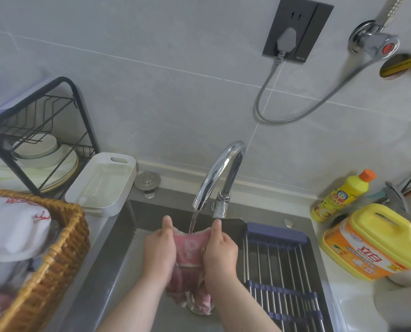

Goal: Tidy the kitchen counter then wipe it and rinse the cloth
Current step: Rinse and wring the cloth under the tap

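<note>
A wet pink cloth (187, 250) is stretched between my two hands over the grey steel sink (123, 255). My left hand (160, 250) grips its left edge, thumb up. My right hand (220, 252) grips the right edge the same way. Water runs from the chrome tap (220, 171) onto the top of the cloth between my thumbs. The cloth's lower part hangs down to the drain (199, 307).
A metal-rod drying rack (281, 267) spans the sink's right half. Two yellow detergent bottles (376, 243) stand on the right counter. A white dish (104, 183), a black plate rack (39, 140) and a wicker basket (56, 248) crowd the left side.
</note>
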Motion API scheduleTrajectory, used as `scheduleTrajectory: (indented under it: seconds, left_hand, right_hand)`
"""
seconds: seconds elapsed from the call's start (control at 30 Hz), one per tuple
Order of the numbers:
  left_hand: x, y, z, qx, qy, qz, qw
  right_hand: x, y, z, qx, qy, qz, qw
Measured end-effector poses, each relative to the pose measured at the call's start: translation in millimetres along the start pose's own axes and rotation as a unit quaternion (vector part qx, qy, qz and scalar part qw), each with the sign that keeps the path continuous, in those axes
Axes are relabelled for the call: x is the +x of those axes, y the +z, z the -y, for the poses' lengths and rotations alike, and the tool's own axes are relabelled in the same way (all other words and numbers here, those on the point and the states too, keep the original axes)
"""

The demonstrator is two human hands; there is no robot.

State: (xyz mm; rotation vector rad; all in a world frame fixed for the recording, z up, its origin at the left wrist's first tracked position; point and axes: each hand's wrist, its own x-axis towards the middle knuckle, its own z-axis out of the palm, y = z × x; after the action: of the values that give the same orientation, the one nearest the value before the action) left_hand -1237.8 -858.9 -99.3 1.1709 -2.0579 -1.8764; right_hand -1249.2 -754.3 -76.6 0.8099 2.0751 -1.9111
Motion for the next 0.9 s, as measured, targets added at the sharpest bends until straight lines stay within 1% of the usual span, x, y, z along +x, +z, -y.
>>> scheduleTrajectory:
  seconds: [0.07, 0.13, 0.17, 0.23, 0.3, 0.37, 0.43, 0.5, 0.53, 0.6, 0.7, 0.8, 0.9]
  left_hand:
    - [-2, -1, 0, -0.054, -0.034, 0.032, 0.997]
    - [-5, -4, 0, -0.051, -0.033, 0.051, 0.997]
    - [-4, -6, 0, -0.056, -0.038, 0.039, 0.997]
    - [0, -9, -2, -0.095, -0.082, 0.014, 0.992]
    - [6, -12, -2, -0.136, -0.124, 0.028, 0.982]
    - [3, -14, -4, -0.183, -0.129, 0.069, 0.972]
    - [-2, -16, -7, -0.237, -0.137, 0.141, 0.951]
    - [-6, -15, -5, -0.233, -0.119, 0.22, 0.94]
    - [-7, -13, -2, -0.204, -0.094, 0.236, 0.946]
    - [-10, -8, 2, -0.127, -0.041, 0.207, 0.969]
    - [-18, -1, 1, -0.039, 0.031, 0.122, 0.991]
    - [-23, -1, -5, 0.037, 0.093, 0.051, 0.994]
    - [-24, -5, -9, 0.059, 0.122, 0.042, 0.99]
  right_hand:
    - [1, 1, 1, 0.04, 0.038, 0.029, 0.998]
    - [2, 0, -3, 0.074, 0.057, 0.072, 0.993]
    - [3, -1, -4, 0.08, 0.05, 0.092, 0.991]
    - [2, -3, -7, 0.075, 0.034, 0.122, 0.989]
    - [1, -3, -9, 0.079, 0.025, 0.136, 0.987]
    - [3, -6, -10, 0.091, 0.034, 0.128, 0.987]
    - [9, -14, -10, 0.124, 0.063, 0.107, 0.985]
    - [17, -24, -9, 0.16, 0.094, 0.083, 0.979]
    - [20, -30, -10, 0.166, 0.105, 0.077, 0.977]
    - [23, -38, -11, 0.166, 0.116, 0.071, 0.977]
    - [20, -40, -17, 0.152, 0.117, 0.077, 0.978]
    - [15, -37, -24, 0.136, 0.107, 0.095, 0.98]
    - [15, -34, -26, 0.13, 0.102, 0.102, 0.981]
